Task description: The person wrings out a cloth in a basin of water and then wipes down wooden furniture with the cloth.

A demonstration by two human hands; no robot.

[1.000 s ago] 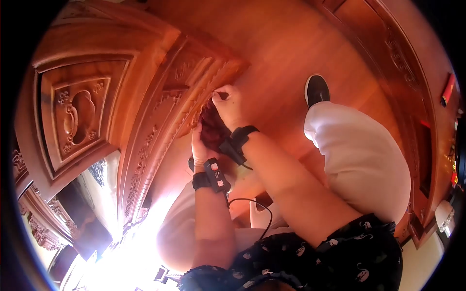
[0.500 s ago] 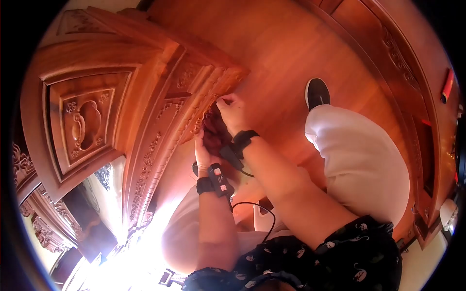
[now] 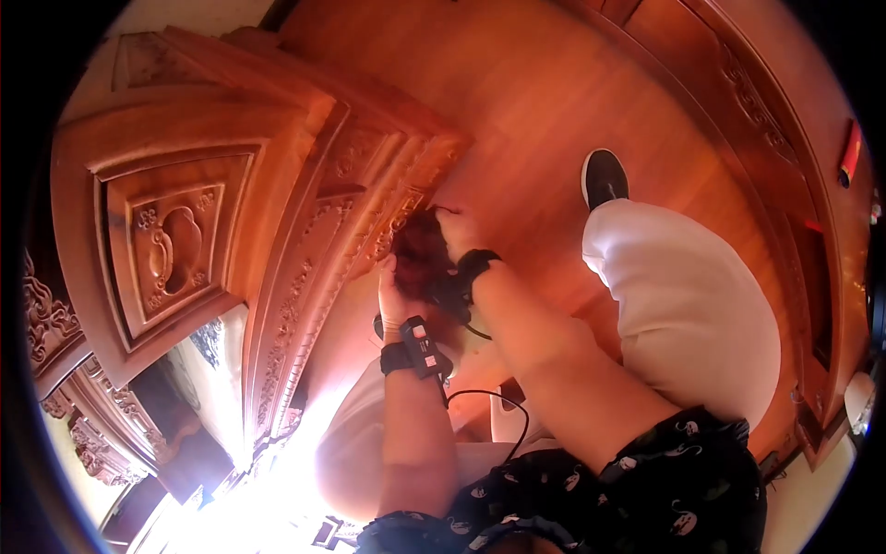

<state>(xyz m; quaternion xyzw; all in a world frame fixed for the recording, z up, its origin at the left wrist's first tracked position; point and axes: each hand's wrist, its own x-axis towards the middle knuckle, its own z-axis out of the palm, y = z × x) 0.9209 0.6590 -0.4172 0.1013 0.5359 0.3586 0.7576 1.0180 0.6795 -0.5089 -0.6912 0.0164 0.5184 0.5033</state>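
Note:
A dark red bundle, apparently cloth, hangs between my hands, close to the carved lower edge of the wooden cabinet. My left hand is closed on the bundle's near left side, thumb side up. On the other side, my right hand has its fingers pinched together at the bundle's upper right edge. Shadow hides the bundle's folds and part of the fingers. Black straps with small devices sit on my wrists, and a black cable runs between them.
The cabinet has a carved panel with a recessed handle. Reddish wooden floor lies ahead. My shoe and bent knee are to the right. Another carved wooden piece curves along the right, with a red object on it. Bright light glares at lower left.
My right hand has moved down and right, away from the cabinet's edge. My left hand has shifted slightly right and down. The dark bundle now shows more fully between them.

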